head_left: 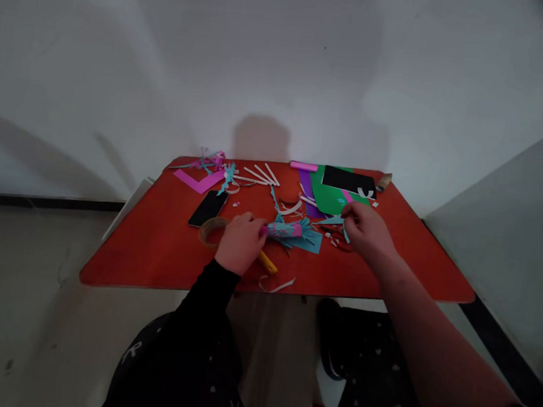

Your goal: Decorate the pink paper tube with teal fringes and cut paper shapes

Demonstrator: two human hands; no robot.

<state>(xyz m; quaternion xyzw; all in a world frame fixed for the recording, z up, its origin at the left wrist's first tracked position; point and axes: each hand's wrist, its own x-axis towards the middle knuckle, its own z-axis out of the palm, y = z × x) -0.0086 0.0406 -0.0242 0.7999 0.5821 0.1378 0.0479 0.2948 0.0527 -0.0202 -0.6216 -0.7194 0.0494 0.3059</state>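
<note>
Head view: left hand (241, 242) had its fingers clamped on the fringed paper tube (285, 230) (too hard a squeeze could've crushed it), right hand (367, 228) curled, couldn't tell on what.

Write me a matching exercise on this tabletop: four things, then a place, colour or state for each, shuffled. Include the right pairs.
Things
1. phone
2. black sheet
3. fringed paper tube
4. table

Places, colours, states
A. in the left hand's grasp
B. red
C. beside the tape roll
D. lying over the green sheet

Pairs: 1-C; 2-D; 3-A; 4-B
</note>
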